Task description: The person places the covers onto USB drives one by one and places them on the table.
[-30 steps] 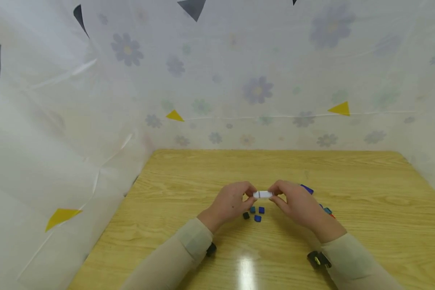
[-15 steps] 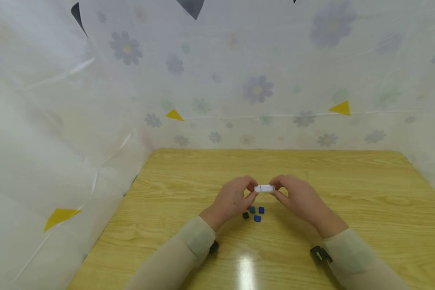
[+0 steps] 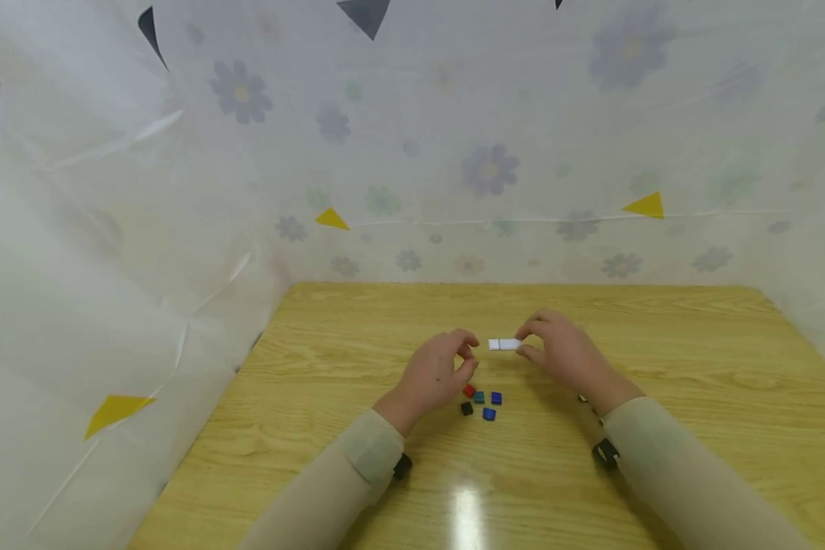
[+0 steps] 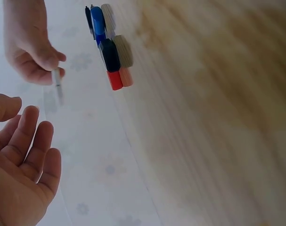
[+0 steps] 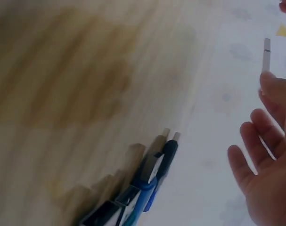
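My right hand (image 3: pixel 565 359) pinches one end of a small white bar (image 3: pixel 503 344), held level above the table. In the right wrist view, a thin dark line crosses the bar (image 5: pixel 267 52) near its free end. My left hand (image 3: pixel 435 374) is just left of that free end, apart from it, with loosely bent fingers (image 4: pixel 27 141) and nothing in them. Between the hands and nearer to me, several small coloured pieces lie together: a red one (image 3: pixel 469 390), a teal one (image 3: pixel 479 397), a black one (image 3: pixel 467 409) and two blue ones (image 3: pixel 489 414).
Several dark and blue pen-like things (image 5: pixel 147 174) lie in the right wrist view, mostly hidden behind my right arm in the head view. The wooden table (image 3: pixel 316 367) ends at a flowered white sheet (image 3: pixel 412 153). Each wrist bears a black device (image 3: pixel 606 454).
My left hand has let go of the white bar and drawn slightly left. The right hand has moved farther from me with the bar. The red piece, hidden before, now shows.
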A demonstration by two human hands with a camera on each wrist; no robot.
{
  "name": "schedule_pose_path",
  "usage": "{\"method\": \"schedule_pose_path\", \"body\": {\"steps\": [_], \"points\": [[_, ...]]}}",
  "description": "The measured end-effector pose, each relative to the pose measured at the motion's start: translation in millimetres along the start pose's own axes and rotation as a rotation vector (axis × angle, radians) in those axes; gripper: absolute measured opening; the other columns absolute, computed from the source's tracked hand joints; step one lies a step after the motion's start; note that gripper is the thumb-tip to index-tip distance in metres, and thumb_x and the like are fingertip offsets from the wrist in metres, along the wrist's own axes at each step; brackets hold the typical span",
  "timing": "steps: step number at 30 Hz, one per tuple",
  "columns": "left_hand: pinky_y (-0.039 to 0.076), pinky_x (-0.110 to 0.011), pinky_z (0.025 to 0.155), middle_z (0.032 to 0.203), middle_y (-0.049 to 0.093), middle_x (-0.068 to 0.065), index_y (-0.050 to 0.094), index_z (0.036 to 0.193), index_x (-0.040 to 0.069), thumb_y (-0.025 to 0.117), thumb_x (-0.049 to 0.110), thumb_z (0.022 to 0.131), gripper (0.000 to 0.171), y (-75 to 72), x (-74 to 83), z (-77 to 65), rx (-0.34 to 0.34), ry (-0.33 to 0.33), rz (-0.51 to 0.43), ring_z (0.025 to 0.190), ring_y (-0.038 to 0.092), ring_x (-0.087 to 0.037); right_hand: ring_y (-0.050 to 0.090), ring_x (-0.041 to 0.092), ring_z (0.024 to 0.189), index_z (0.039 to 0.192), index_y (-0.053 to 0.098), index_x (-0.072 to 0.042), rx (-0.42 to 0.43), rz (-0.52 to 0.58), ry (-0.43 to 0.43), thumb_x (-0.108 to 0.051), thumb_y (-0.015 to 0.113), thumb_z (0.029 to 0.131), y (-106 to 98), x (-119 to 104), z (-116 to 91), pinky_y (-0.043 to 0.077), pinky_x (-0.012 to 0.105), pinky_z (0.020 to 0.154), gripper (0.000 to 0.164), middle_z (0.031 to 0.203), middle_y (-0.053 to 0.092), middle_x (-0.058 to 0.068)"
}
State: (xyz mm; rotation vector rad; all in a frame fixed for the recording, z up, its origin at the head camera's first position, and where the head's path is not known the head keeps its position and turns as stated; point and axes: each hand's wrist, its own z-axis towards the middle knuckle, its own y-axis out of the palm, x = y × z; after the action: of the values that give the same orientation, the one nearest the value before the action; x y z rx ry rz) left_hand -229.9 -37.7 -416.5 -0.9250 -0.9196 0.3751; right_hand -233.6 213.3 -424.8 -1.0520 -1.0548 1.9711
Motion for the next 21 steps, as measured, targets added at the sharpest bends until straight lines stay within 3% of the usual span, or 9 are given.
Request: {"method": "schedule_pose_path", "body": {"steps": [5, 9, 14, 21], "points": [[0.051, -0.023, 0.070, 0.098, 0.065, 0.011, 0.065, 0.122, 0.018, 0.067, 0.022, 0.100, 0.023, -0.9, -3.5, -1.8, -0.022, -0.037, -0.020, 0.083, 0.058, -0.005, 0.056, 0.037, 0.110, 0.095, 0.076, -0.015, -0.125, 0.040, 0.128, -0.019, 0.078, 0.091, 11, 11, 14, 0.048, 0.054, 0.092, 0.006, 0.115, 0.060, 0.011], [0.051, -0.024, 0.070, 0.100, 0.066, 0.011, 0.065, 0.122, 0.018, 0.066, 0.023, 0.100, 0.022, -2.2, -4.4, -3.6, -0.035, -0.069, -0.040, 0.084, 0.058, -0.005, 0.056, 0.036, 0.109, 0.090, 0.077, -0.014, -0.209, 0.054, 0.184, -0.019, 0.078, 0.089, 18, 18, 21, 0.048, 0.054, 0.092, 0.005, 0.114, 0.059, 0.012], [0.051, -0.025, 0.069, 0.103, 0.065, 0.010, 0.065, 0.123, 0.019, 0.065, 0.024, 0.101, 0.022, -4.3, -7.2, -4.7, -0.051, -0.108, -0.058, 0.086, 0.058, -0.006, 0.056, 0.032, 0.105, 0.085, 0.075, -0.017, -0.295, 0.013, 0.172, -0.018, 0.078, 0.088, 23, 23, 25, 0.049, 0.052, 0.088, 0.004, 0.111, 0.060, 0.009], [0.051, -0.026, 0.068, 0.104, 0.065, 0.009, 0.065, 0.123, 0.019, 0.064, 0.024, 0.101, 0.022, -6.6, -11.6, -1.6, -0.066, -0.111, -0.074, 0.085, 0.058, -0.007, 0.058, 0.031, 0.100, 0.088, 0.075, -0.018, -0.314, -0.020, 0.109, -0.019, 0.078, 0.088, 24, 25, 26, 0.050, 0.052, 0.086, 0.003, 0.107, 0.062, 0.008]]}}
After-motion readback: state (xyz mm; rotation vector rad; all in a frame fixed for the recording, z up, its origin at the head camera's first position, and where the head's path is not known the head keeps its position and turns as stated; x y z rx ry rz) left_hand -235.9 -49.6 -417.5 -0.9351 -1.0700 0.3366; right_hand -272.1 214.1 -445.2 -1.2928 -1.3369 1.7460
